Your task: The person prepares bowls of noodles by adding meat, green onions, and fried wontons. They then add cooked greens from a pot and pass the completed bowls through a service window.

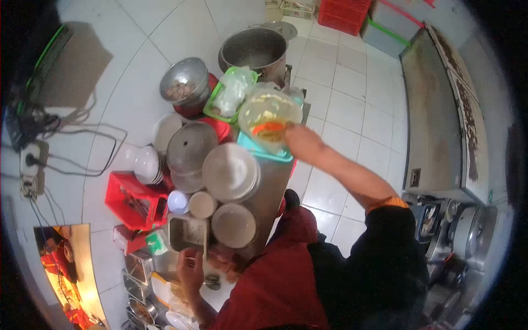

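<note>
Red apron cloth (280,275) fills the lower centre. The right hand (301,142) clamps a clear plastic bag of yellowish food (268,113), upper centre, over a turquoise plastic tray (264,153). Round steel lids (231,171) lie below. The left hand (190,268) curls by a rectangular steel tub (184,234); grip unclear.

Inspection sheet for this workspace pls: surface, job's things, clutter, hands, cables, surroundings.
Surface: steel counter, crowded.
Job's things: clear bag of yellowish food, above a teal tray.
Clutter: pot lids, metal bowl of round pieces, red crate.
Hands: right hand grips the bag; left hand near a metal tin, grip unclear.
Cables: power strip with cords, on tiles at left.
Surroundings: large stockpot, white tiled floor.
</note>
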Tool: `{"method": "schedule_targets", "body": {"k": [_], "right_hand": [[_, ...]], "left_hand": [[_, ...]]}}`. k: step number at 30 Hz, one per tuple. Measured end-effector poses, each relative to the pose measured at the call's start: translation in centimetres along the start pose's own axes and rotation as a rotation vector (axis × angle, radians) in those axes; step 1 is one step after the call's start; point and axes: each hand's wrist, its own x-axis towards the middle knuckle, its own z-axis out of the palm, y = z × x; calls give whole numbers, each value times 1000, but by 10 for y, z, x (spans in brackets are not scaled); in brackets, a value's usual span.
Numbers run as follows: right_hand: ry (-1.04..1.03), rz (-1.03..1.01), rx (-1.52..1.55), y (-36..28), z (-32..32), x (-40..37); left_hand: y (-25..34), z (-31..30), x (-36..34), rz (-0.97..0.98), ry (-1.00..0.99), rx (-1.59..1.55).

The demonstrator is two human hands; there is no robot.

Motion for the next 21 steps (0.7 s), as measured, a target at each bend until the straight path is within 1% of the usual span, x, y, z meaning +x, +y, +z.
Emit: {"method": "schedule_targets", "body": {"k": [1,3,4,5,6,7,9,10,12,13,14,15,16,17,19,20,21], "right_hand": [[-29,-31,61,6,-7,-1],[67,-165,209,21,-12,-1],[53,-175,216,27,-26,-2],[129,-199,337,28,-47,-5],[206,-223,456,32,-70,-6],[194,-232,465,38,-93,-6],[274,-107,781,52,-131,-7],[259,-116,791,61,-138,-5],[283,-121,925,74,-145,2],[265,-130,936,78,-148,8],[269,-156,969,80,-151,15],[272,-181,1001,83,-153,20],[258,-253,990,90,-154,27],[241,-262,995,97,-159,32],[98,-254,783,107,-171,41],[90,-259,786,107,-174,48],[173,-375,572,103,-177,57]], "left_hand": [[12,13,10,-16,2,-3],[27,36,30,11,-76,-159],[78,41,38,-2,-88,-85],[96,53,48,-19,-88,-79],[110,66,60,36,-129,-150],[126,78,72,92,-165,-222],[189,102,87,128,-238,-317],[230,113,96,319,-153,-187],[310,131,116,667,6,60],[336,138,128,833,77,177],[350,147,140,813,82,185],[360,154,150,867,1,273],[366,159,160,921,-81,359],[369,162,169,902,-76,360],[372,168,187,909,-241,323],[376,171,194,900,-239,323],[382,173,200,883,-264,317]]}}
